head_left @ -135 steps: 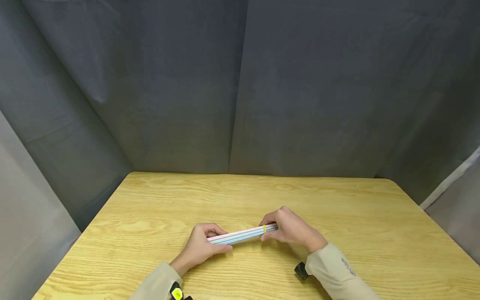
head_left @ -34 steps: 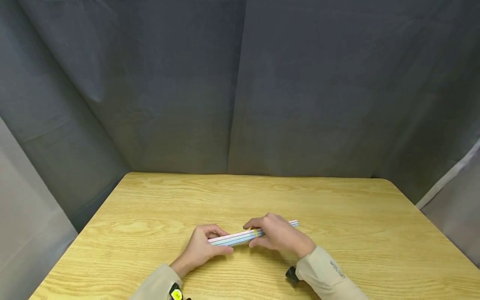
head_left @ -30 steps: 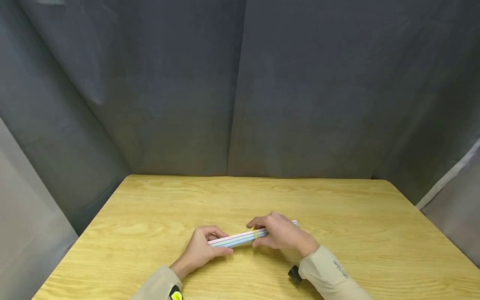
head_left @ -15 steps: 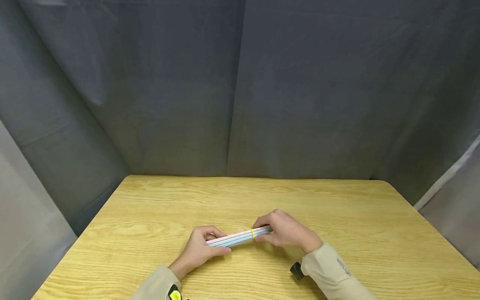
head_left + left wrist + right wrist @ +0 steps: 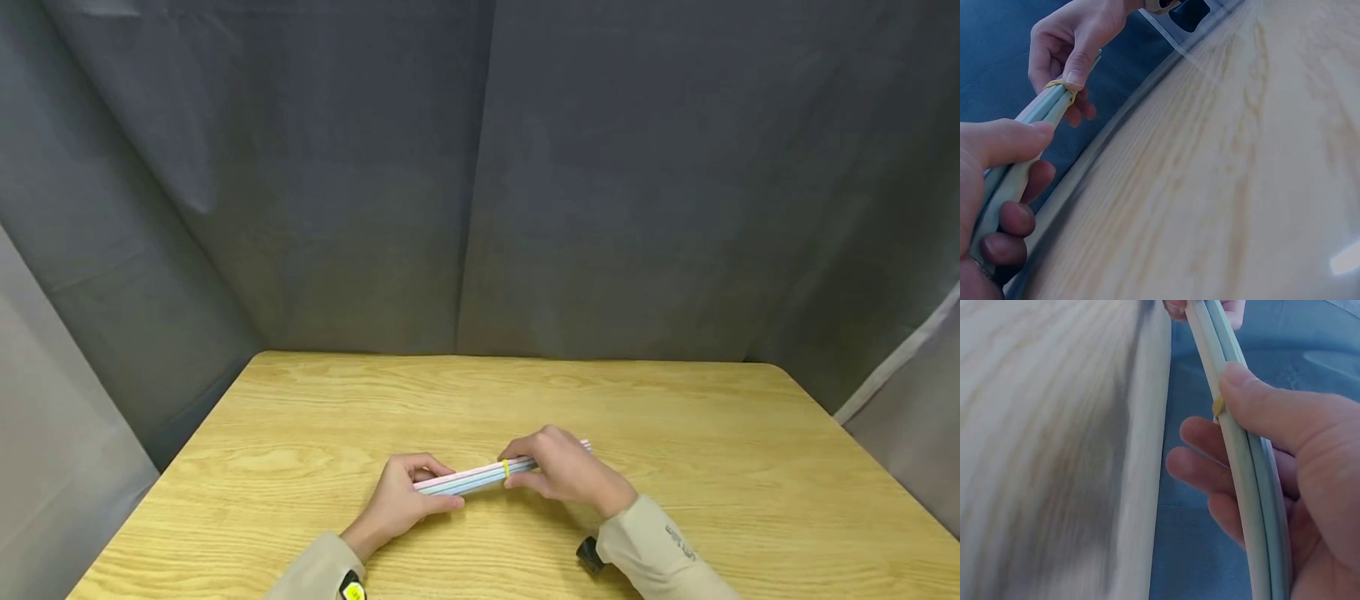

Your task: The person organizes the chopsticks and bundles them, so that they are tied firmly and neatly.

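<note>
A bundle of several slim pastel chopsticks (image 5: 465, 480), pink, pale blue and pale green, is held level just above the table. My left hand (image 5: 397, 498) grips the thicker ends between thumb and fingers. A yellow rubber band (image 5: 506, 468) wraps the bundle near its middle. Just right of it my right hand (image 5: 566, 468) holds the chopsticks, thumb and fingertips right at the band. In the right wrist view the thumb presses on the sticks beside the rubber band (image 5: 1217, 407). Thin tips poke out beyond the right hand in the head view.
The wood-grain table (image 5: 337, 408) reaches back to a dark grey curtain (image 5: 360, 183). Paler cloth panels (image 5: 52, 433) hang at the sides. Each wrist wears a small device, the right one black (image 5: 589, 553).
Over the last seconds the rubber band has moved left along the bundle, toward the left hand. The right hand has shifted left with it, and the tips show past it again. My left hand stays put.
</note>
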`<action>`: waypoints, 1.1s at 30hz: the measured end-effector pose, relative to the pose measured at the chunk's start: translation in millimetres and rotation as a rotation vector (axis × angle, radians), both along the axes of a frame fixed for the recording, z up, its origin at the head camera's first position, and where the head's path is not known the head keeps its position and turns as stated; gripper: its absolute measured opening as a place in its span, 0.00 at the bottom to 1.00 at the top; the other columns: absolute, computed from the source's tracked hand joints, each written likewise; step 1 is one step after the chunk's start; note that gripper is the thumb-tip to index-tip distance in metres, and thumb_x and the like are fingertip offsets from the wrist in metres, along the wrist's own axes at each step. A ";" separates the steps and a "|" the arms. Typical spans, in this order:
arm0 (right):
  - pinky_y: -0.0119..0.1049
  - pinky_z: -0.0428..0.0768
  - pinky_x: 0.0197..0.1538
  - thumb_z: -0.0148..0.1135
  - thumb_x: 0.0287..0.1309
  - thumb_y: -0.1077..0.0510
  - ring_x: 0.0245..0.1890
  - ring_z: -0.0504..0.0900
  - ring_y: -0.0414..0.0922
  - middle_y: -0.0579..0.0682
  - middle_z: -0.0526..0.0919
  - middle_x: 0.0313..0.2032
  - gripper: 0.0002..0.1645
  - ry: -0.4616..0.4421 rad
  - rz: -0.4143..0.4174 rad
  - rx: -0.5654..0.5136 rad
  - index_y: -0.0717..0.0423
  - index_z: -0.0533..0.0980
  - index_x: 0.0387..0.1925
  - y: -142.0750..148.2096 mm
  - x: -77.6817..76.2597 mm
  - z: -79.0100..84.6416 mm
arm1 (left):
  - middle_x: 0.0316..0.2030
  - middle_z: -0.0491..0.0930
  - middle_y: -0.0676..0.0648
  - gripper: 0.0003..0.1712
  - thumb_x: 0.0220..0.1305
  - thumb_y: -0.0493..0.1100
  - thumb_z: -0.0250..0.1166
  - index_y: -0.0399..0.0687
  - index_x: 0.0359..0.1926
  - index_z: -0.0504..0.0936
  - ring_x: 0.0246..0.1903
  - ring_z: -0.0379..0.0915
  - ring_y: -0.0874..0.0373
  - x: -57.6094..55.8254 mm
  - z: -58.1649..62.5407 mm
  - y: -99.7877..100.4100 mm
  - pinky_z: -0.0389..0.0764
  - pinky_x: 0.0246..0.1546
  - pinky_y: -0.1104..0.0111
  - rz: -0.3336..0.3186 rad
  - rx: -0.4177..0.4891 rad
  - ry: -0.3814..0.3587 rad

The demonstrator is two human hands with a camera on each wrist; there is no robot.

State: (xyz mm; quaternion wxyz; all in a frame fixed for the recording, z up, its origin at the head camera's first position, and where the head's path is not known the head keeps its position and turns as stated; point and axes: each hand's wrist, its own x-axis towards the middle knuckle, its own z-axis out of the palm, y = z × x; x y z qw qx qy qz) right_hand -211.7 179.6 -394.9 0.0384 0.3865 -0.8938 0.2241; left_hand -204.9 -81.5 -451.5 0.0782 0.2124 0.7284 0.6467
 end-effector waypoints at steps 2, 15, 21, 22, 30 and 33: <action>0.22 0.74 0.28 0.71 0.53 0.54 0.23 0.74 0.25 0.44 0.88 0.33 0.14 0.005 0.007 -0.008 0.56 0.83 0.40 -1.0 -0.1 -0.8 | 0.30 0.84 0.32 0.19 0.44 0.33 0.77 0.29 0.39 0.82 0.16 0.69 0.67 0.3 -0.4 -0.4 0.68 0.16 0.78 -0.002 0.012 0.006; 0.20 0.70 0.23 0.69 0.53 0.52 0.17 0.66 0.24 0.46 0.88 0.34 0.18 0.003 0.037 0.004 0.56 0.83 0.44 -13.9 4.2 -7.9 | 0.34 0.85 0.33 0.18 0.46 0.34 0.77 0.31 0.38 0.83 0.30 0.83 0.60 1.4 -1.2 -0.4 0.82 0.34 0.72 -0.041 0.009 0.054; 0.19 0.65 0.20 0.69 0.53 0.51 0.13 0.59 0.25 0.44 0.87 0.30 0.19 -0.005 0.036 0.002 0.55 0.83 0.46 -19.2 6.6 -10.5 | 0.34 0.85 0.34 0.18 0.46 0.34 0.77 0.32 0.38 0.83 0.30 0.83 0.60 2.4 -1.3 0.5 0.82 0.35 0.72 -0.047 0.004 0.060; 0.19 0.65 0.20 0.69 0.53 0.51 0.14 0.59 0.25 0.44 0.87 0.30 0.19 -0.006 0.037 0.005 0.54 0.83 0.47 -19.5 7.0 -10.5 | 0.34 0.85 0.33 0.18 0.45 0.34 0.77 0.32 0.38 0.83 0.30 0.83 0.60 2.6 -1.1 0.6 0.82 0.35 0.72 -0.048 0.006 0.062; 0.19 0.65 0.22 0.69 0.54 0.54 0.14 0.60 0.26 0.46 0.88 0.37 0.23 -0.064 0.063 0.016 0.55 0.80 0.52 -20.5 8.0 -7.7 | 0.35 0.85 0.33 0.18 0.45 0.35 0.77 0.32 0.38 0.83 0.31 0.83 0.60 3.0 -0.8 2.3 0.81 0.36 0.72 -0.056 0.012 0.072; 0.20 0.64 0.22 0.69 0.54 0.54 0.14 0.61 0.26 0.47 0.87 0.39 0.25 -0.072 0.060 0.024 0.56 0.79 0.54 -19.7 8.4 -6.8 | 0.35 0.85 0.33 0.18 0.45 0.35 0.77 0.32 0.39 0.83 0.31 0.83 0.60 3.1 0.4 2.8 0.81 0.36 0.72 -0.053 0.002 0.065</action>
